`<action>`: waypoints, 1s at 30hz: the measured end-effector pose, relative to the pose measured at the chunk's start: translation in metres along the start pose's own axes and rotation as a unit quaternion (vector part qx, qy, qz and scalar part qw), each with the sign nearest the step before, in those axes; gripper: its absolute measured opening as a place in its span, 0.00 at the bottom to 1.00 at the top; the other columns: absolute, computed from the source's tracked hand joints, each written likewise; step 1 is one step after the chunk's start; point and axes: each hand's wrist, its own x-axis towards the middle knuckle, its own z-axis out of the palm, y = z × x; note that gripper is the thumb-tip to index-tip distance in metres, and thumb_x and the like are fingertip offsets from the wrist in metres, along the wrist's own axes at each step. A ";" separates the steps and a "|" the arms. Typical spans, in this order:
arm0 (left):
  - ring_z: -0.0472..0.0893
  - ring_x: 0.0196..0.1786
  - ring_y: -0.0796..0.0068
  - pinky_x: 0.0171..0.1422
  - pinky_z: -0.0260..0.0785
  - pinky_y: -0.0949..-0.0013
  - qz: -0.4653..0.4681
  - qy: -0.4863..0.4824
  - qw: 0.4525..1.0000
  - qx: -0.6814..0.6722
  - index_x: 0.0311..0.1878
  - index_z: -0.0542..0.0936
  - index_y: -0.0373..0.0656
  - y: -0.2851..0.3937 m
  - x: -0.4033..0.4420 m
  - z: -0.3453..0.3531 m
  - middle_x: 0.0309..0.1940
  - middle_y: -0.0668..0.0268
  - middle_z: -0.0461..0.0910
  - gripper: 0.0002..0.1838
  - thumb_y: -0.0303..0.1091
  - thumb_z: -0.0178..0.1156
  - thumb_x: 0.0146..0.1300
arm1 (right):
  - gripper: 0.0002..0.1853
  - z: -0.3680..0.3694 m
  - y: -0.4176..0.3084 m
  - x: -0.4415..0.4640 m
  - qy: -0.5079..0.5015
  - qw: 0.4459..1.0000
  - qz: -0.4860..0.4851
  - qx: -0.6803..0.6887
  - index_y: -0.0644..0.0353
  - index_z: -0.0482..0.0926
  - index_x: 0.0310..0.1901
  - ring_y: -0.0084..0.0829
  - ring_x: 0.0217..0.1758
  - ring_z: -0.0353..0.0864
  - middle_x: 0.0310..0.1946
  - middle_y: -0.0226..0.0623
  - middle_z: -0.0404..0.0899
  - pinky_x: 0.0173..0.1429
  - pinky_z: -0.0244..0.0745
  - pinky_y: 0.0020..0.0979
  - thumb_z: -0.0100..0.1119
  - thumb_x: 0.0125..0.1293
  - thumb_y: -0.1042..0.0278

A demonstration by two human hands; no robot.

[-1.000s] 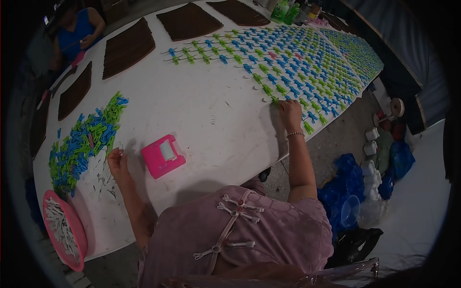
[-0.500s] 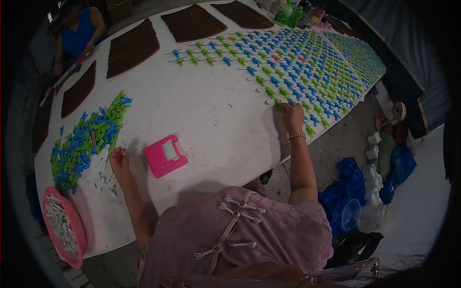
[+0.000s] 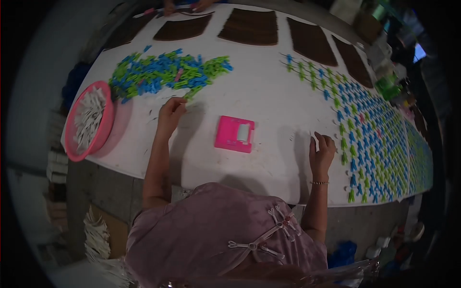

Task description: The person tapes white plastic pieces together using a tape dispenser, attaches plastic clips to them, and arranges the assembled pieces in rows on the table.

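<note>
My left hand (image 3: 172,115) reaches to the near edge of a heap of green and blue plastic clips (image 3: 163,72). Its fingers are pinched together at the lower end of a green clip (image 3: 193,92). Holding nothing that I can see, my right hand (image 3: 322,151) hovers over the white table with thumb and forefinger apart. Just right of it, rows of blue and green clips on pale strips (image 3: 372,137) cover the table. Between my hands sits a pink dispenser (image 3: 228,134) with a pale roll in it.
A pink basin (image 3: 109,120) full of pale strips stands at the table's left edge. Brown fringed pieces (image 3: 249,26) line the far side. Another person's hands (image 3: 201,6) are at the far edge. Green bottles (image 3: 386,86) stand at the right.
My view has turned left. My right hand has come away from the clip rows, its fingers now apart. My left hand has moved to a green clip at the heap's edge.
</note>
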 end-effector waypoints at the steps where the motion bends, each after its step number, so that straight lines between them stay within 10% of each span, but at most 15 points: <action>1: 0.77 0.35 0.83 0.39 0.67 0.77 -0.005 0.025 1.000 0.010 0.48 0.79 0.40 -0.004 0.000 -0.009 0.32 0.71 0.79 0.09 0.28 0.56 0.67 | 0.09 0.008 -0.013 0.005 -0.005 1.000 -0.018 0.020 0.58 0.82 0.43 0.39 0.41 0.76 0.36 0.37 0.78 0.47 0.70 0.38 0.63 0.61 0.70; 15: 0.78 0.40 0.60 0.42 0.71 0.57 0.039 -0.044 0.833 0.550 0.33 0.81 0.46 -0.012 0.029 0.002 0.33 0.62 0.78 0.09 0.40 0.65 0.55 | 0.10 0.043 -0.096 0.023 -0.050 0.977 -0.147 0.149 0.55 0.81 0.43 0.35 0.41 0.73 0.38 0.33 0.76 0.47 0.65 0.36 0.64 0.58 0.71; 30: 0.77 0.31 0.80 0.37 0.70 0.75 0.071 -0.121 0.986 0.093 0.39 0.79 0.39 0.081 0.006 0.022 0.30 0.68 0.79 0.06 0.29 0.62 0.62 | 0.08 0.049 -0.139 0.048 -0.132 0.918 -0.086 0.363 0.63 0.81 0.43 0.32 0.39 0.82 0.37 0.38 0.82 0.45 0.77 0.29 0.61 0.61 0.77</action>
